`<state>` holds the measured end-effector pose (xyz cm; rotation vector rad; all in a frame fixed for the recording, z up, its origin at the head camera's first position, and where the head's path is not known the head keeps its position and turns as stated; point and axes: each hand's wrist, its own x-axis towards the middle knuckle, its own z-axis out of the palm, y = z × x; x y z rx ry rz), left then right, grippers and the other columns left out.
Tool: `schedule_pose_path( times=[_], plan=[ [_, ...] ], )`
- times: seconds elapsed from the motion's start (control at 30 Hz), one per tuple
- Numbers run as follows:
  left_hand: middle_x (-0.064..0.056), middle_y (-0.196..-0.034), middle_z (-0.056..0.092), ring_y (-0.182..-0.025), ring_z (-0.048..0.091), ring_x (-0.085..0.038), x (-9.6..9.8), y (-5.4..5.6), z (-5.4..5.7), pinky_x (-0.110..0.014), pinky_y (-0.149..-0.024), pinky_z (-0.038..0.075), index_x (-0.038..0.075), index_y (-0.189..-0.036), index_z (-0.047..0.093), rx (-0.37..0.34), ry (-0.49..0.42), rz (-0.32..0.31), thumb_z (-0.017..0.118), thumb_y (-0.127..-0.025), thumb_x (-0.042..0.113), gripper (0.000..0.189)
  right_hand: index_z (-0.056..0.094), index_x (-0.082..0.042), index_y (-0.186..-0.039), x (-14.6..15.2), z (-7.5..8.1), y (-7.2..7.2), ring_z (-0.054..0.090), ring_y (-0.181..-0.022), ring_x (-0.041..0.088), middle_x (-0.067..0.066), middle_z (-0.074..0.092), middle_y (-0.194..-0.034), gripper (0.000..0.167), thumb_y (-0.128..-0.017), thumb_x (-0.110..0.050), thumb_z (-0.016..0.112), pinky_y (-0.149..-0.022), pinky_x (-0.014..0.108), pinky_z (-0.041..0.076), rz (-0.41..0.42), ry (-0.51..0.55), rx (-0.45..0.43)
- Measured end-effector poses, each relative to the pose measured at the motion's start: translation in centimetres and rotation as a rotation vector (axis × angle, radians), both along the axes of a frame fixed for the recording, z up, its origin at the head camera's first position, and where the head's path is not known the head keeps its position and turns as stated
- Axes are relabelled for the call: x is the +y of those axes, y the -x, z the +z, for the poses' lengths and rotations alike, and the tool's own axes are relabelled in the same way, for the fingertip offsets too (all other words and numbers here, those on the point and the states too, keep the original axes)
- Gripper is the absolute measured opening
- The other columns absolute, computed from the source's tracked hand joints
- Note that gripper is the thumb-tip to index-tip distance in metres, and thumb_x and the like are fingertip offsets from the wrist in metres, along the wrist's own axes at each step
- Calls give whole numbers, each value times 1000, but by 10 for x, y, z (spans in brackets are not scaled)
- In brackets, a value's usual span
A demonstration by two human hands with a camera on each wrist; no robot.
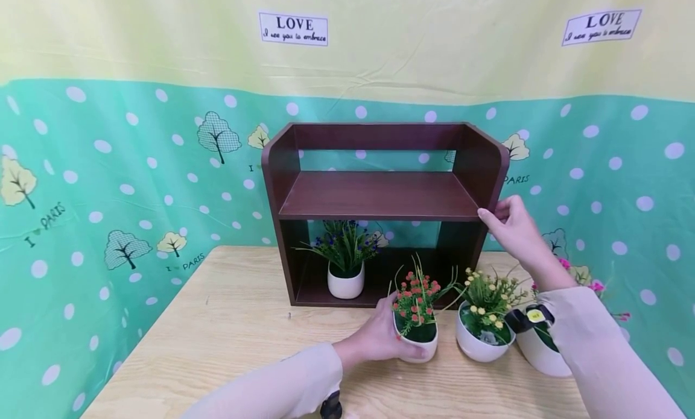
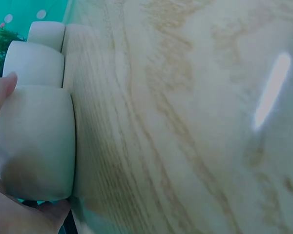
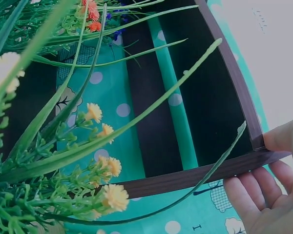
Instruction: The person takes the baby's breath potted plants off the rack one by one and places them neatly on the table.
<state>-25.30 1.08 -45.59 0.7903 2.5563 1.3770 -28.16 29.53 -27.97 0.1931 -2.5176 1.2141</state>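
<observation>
My left hand [image 1: 380,333] grips the white pot of a plant with red flowers [image 1: 417,298], its thumb and fingers around the pot, in front of the shelf. In the left wrist view that white pot [image 2: 36,141] stands on the wooden table. My right hand [image 1: 513,232] holds the right side of the dark brown two-tier shelf [image 1: 380,196], thumb on the front edge. The right wrist view shows the fingers behind the side panel [image 3: 205,173]. A plant with blue flowers [image 1: 345,268] sits in the lower compartment, left of its middle.
To the right of the red-flowered plant stand a pot with yellow flowers [image 1: 485,322] and, partly behind my right forearm, one with pink flowers [image 1: 543,352]. A teal and yellow printed curtain [image 1: 136,166] hangs behind the wooden table [image 1: 228,310].
</observation>
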Motion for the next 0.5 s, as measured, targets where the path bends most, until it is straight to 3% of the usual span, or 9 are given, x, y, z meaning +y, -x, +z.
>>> schedule_pose_path(
  times=[0.3, 0.5],
  plan=[
    [-12, -153, 30, -138, 37, -28, -12, 3, 12, -46, -111, 35, 7, -159, 16, -1, 33, -34, 91, -68, 47, 124, 33, 8, -125, 1, -1, 2, 48, -92, 28, 21, 45, -114, 55, -104, -40, 49, -66, 24, 45, 3, -3, 7],
    [-9, -156, 29, -141, 34, -27, -25, 4, 19, -49, -111, 35, 11, -160, 17, -20, 89, -23, 88, -70, 54, 122, 33, 8, -125, 1, -2, 2, 49, -92, 28, 21, 46, -114, 55, -104, -40, 49, -65, 24, 45, -3, -14, 4]
  ],
)
